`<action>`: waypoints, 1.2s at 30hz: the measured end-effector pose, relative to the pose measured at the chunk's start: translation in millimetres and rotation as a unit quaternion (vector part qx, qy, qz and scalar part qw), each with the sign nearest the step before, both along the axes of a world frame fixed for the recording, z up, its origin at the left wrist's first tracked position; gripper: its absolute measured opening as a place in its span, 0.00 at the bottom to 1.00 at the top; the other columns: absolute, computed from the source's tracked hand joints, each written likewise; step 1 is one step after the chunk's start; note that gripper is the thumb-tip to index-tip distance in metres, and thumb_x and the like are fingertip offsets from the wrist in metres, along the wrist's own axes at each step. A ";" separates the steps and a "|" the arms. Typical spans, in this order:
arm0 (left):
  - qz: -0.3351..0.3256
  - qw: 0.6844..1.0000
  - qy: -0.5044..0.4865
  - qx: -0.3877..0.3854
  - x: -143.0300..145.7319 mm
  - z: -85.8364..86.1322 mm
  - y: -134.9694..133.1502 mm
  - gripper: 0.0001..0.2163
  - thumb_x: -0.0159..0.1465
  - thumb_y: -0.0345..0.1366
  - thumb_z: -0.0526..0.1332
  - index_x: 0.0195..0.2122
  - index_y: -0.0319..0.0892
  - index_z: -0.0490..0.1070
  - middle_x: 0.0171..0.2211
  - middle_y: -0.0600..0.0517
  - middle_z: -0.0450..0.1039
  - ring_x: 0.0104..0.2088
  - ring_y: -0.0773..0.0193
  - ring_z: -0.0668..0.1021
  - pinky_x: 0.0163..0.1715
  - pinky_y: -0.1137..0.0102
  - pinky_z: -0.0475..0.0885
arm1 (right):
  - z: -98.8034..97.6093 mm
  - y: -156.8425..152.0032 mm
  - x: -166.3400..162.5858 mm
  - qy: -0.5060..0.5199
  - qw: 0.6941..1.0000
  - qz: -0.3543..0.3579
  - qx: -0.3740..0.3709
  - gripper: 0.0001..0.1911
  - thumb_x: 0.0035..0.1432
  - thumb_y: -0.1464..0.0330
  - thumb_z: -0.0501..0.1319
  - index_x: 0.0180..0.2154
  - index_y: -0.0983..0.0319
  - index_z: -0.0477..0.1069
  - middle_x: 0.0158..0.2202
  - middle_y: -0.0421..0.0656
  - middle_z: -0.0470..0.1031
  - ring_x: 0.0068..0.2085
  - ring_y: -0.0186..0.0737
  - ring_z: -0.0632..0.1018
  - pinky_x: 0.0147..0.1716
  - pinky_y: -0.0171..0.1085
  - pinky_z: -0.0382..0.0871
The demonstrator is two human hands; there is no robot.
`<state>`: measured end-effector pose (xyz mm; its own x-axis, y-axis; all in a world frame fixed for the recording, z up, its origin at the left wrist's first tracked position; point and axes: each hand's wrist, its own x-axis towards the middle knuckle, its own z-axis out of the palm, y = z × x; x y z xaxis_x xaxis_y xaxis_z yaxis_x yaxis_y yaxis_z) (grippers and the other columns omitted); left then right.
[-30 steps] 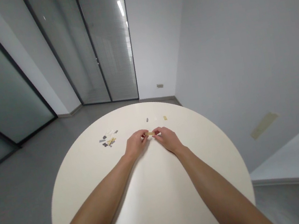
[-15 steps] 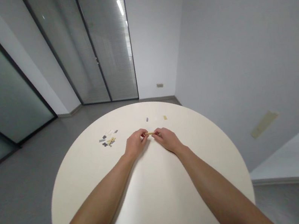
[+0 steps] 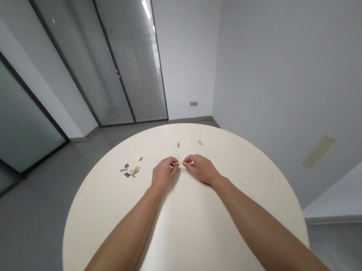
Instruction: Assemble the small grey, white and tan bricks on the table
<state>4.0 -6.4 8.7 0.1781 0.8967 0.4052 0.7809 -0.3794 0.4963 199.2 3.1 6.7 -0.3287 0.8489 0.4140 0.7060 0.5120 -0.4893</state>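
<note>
Between my hands, just above or on the white round table [image 3: 189, 226], is a thin pale-yellow strip [image 3: 180, 163], too small to tell its exact kind. My left hand [image 3: 165, 171] pinches its left end, fingertips closed. From the other side my right hand [image 3: 201, 167] pinches the right end. Beyond the hands lie a small grey piece [image 3: 178, 144] and a small yellow piece [image 3: 200, 142], apart from each other. A loose pile of grey, black, white and yellow small pieces [image 3: 134, 169] rests left of my left hand.
The round table's far edge curves just past the small pieces. Glass doors [image 3: 133, 60] with dark frames stand behind it. A grey wall [image 3: 294, 65] rises on the right, with a beige plate [image 3: 320, 150] low on it.
The yellow strip looks thinner and paler now, as if tilted a little between the fingertips. Both hands have hardly moved, and the pieces on the table lie as before.
</note>
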 end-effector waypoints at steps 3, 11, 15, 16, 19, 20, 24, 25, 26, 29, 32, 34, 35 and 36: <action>-0.006 1.000 0.002 0.002 0.6 -0.5 -0.3 0.07 0.65 0.34 0.59 0.41 0.47 0.75 0.40 0.53 0.80 0.41 0.61 0.79 0.41 0.69 0.70 | -2.0 1.1 0.4 -0.001 1.000 -0.006 -0.003 0.08 0.67 0.61 0.59 0.42 0.56 0.75 0.40 0.41 0.80 0.42 0.39 0.77 0.42 0.37 0.66; -0.001 1.000 -0.001 0.015 1.0 -5.4 0.9 0.12 0.66 0.41 0.59 0.47 0.45 0.75 0.45 0.52 0.80 0.43 0.61 0.80 0.44 0.68 0.72 | -3.5 3.1 0.7 0.021 1.000 -0.009 0.008 0.08 0.66 0.62 0.61 0.44 0.56 0.73 0.41 0.41 0.80 0.44 0.40 0.78 0.43 0.38 0.67; -0.007 1.000 0.001 0.016 1.3 -4.1 0.2 0.11 0.66 0.41 0.59 0.47 0.46 0.75 0.45 0.51 0.80 0.43 0.62 0.80 0.44 0.68 0.72 | -2.7 2.2 1.0 0.028 1.000 -0.012 0.003 0.08 0.65 0.63 0.61 0.45 0.55 0.73 0.42 0.41 0.80 0.44 0.40 0.78 0.43 0.38 0.67; -0.010 1.000 0.003 0.015 1.4 -3.5 0.0 0.11 0.67 0.40 0.58 0.47 0.46 0.75 0.45 0.51 0.80 0.43 0.62 0.80 0.44 0.68 0.72 | -2.5 1.8 1.1 0.028 1.000 -0.012 0.003 0.08 0.65 0.63 0.61 0.45 0.55 0.73 0.42 0.41 0.80 0.44 0.40 0.78 0.43 0.38 0.67; -0.011 1.000 0.008 0.009 1.4 -2.6 -0.3 0.10 0.67 0.40 0.59 0.46 0.46 0.75 0.44 0.52 0.80 0.43 0.62 0.80 0.44 0.68 0.72 | -2.1 1.0 1.3 0.026 1.000 -0.010 0.007 0.07 0.65 0.65 0.61 0.45 0.56 0.73 0.42 0.41 0.80 0.44 0.40 0.78 0.44 0.38 0.67; -0.010 1.000 0.009 0.005 1.3 -2.5 -0.1 0.09 0.67 0.39 0.59 0.45 0.46 0.75 0.44 0.52 0.80 0.42 0.61 0.80 0.44 0.68 0.72 | -2.1 0.9 1.3 0.024 1.000 -0.010 0.007 0.07 0.65 0.65 0.61 0.44 0.56 0.73 0.42 0.41 0.80 0.44 0.40 0.78 0.44 0.38 0.67; -0.011 1.000 0.011 -0.003 0.9 -2.8 0.6 0.08 0.67 0.38 0.59 0.44 0.47 0.76 0.42 0.53 0.80 0.42 0.62 0.80 0.43 0.69 0.72 | -2.1 0.6 1.6 0.018 1.000 -0.008 0.004 0.06 0.64 0.67 0.61 0.44 0.56 0.72 0.42 0.40 0.79 0.44 0.39 0.78 0.43 0.38 0.67; -0.013 1.000 0.013 -0.003 0.8 -2.9 0.6 0.08 0.67 0.38 0.59 0.44 0.47 0.76 0.42 0.53 0.80 0.42 0.62 0.80 0.43 0.69 0.72 | -2.1 0.5 1.7 0.016 1.000 -0.007 0.004 0.06 0.64 0.67 0.61 0.44 0.56 0.72 0.42 0.40 0.79 0.44 0.39 0.78 0.43 0.38 0.67; -0.013 1.000 0.015 -0.002 0.8 -2.9 0.7 0.08 0.67 0.38 0.59 0.44 0.47 0.76 0.43 0.53 0.80 0.42 0.61 0.80 0.43 0.69 0.72 | -2.0 0.3 1.9 0.015 1.000 -0.006 0.003 0.06 0.65 0.67 0.61 0.44 0.56 0.72 0.42 0.41 0.79 0.44 0.39 0.78 0.43 0.38 0.67; -0.013 1.000 0.022 0.000 1.0 -3.0 0.7 0.09 0.67 0.36 0.58 0.45 0.47 0.76 0.43 0.52 0.80 0.43 0.60 0.79 0.43 0.68 0.72 | -1.9 -0.2 2.5 0.011 1.000 -0.004 0.000 0.07 0.65 0.67 0.60 0.45 0.56 0.72 0.42 0.41 0.79 0.44 0.40 0.77 0.43 0.38 0.67; -0.012 1.000 0.026 0.003 1.6 -3.5 0.9 0.09 0.67 0.35 0.58 0.45 0.47 0.76 0.44 0.51 0.80 0.44 0.60 0.79 0.45 0.67 0.72 | -2.2 -0.3 2.8 0.007 1.000 -0.007 -0.003 0.07 0.65 0.67 0.59 0.45 0.56 0.72 0.43 0.42 0.79 0.44 0.40 0.77 0.43 0.38 0.67; -0.012 1.000 0.027 0.004 1.7 -3.9 1.1 0.10 0.67 0.34 0.57 0.45 0.47 0.76 0.45 0.51 0.80 0.44 0.60 0.79 0.45 0.67 0.72 | -2.8 0.1 2.7 0.004 1.000 -0.006 -0.003 0.08 0.65 0.67 0.59 0.46 0.56 0.72 0.43 0.42 0.79 0.44 0.40 0.77 0.43 0.38 0.67; -0.012 1.000 0.027 0.005 1.7 -4.2 1.3 0.10 0.67 0.34 0.57 0.46 0.47 0.76 0.45 0.51 0.80 0.44 0.60 0.79 0.45 0.67 0.72 | -3.2 0.3 2.5 0.004 1.000 -0.005 -0.003 0.08 0.65 0.67 0.59 0.46 0.56 0.72 0.43 0.42 0.79 0.44 0.39 0.77 0.44 0.38 0.66; -0.012 1.000 0.028 0.006 1.7 -4.4 1.4 0.10 0.67 0.34 0.57 0.46 0.47 0.76 0.45 0.51 0.80 0.45 0.59 0.79 0.45 0.67 0.72 | -3.5 0.6 2.4 0.004 1.000 -0.004 -0.003 0.08 0.66 0.67 0.59 0.46 0.56 0.72 0.42 0.42 0.79 0.44 0.39 0.77 0.43 0.37 0.66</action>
